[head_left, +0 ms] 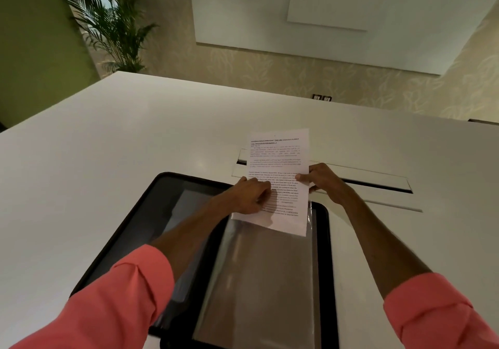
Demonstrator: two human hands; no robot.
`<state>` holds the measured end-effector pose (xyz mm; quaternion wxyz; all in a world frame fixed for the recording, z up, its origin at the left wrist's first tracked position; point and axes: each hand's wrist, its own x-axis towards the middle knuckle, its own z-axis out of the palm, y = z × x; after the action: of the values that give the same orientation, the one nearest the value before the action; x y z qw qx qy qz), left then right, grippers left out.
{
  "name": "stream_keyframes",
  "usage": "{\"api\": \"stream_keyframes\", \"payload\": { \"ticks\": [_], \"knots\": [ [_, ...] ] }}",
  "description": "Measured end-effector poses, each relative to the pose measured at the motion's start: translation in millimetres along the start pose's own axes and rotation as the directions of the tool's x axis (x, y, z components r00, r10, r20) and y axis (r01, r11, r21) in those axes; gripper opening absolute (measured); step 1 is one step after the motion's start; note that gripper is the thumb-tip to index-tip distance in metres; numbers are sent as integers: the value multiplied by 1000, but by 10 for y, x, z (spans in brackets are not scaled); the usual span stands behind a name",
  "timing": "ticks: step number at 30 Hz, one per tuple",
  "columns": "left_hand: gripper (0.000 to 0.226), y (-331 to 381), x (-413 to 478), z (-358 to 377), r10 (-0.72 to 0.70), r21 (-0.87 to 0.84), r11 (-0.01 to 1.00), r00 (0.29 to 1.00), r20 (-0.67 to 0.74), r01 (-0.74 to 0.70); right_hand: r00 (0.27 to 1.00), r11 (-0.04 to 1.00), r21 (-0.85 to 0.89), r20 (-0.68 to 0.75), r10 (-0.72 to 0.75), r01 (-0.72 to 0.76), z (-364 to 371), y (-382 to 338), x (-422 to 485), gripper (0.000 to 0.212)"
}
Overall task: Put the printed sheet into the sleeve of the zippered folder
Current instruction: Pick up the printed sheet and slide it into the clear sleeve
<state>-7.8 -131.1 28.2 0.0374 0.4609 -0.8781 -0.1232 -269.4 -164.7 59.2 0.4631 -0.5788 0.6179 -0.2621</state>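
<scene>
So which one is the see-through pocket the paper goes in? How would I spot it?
Find the big white table, then the open black zippered folder lying on it near the person. The sleeve is the shiny clear plastic sheet on the folder's right half, with the printed sheet at its far end. Only it is glossy and see-through.

A zippered folder (129,230) lies open on the desk (94,146), near its near edge. A clear sleeve (264,281) lies in the folder's right half. The printed sheet (279,159) lies over the folder's far edge, its near end resting at the sleeve's far end. The left hand (249,196) rests on the sheet's left side; the right hand (322,180) grips its right edge. Behind the folder, a slot (378,184) runs across the desk. A plant (108,19) stands beyond the desk's far left corner.
</scene>
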Motion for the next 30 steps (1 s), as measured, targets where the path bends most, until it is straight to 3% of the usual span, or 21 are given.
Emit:
{"api": "stream_keyframes", "payload": {
  "ticks": [4,10,14,18,26,30],
  "knots": [
    [22,49,81,11,-22,-72,997,998,51,25,997,995,-57,27,77,-76,-35,124,-52,24],
    [20,131,132,23,17,-174,985,1000,24,-13,996,998,-48,73,45,-42,21,214,-128,34],
    [19,187,150,32,39,-139,990,999,8,-38,998,980,197,-58,6,5,173,126,-142,33],
    [19,209,136,12,25,-123,992,1000,-3,-25,980,992,121,-200,5,20,237,72,-112,32],
    [20,227,97,-48,-7,-166,986,1000,-2,7,1000,1000,20,19,-7,7,121,201,-234,14],
    [18,272,76,-62,-25,-150,988,1000,-9,24,986,992,124,-165,-10,31,213,142,-172,20]
  ]
}}
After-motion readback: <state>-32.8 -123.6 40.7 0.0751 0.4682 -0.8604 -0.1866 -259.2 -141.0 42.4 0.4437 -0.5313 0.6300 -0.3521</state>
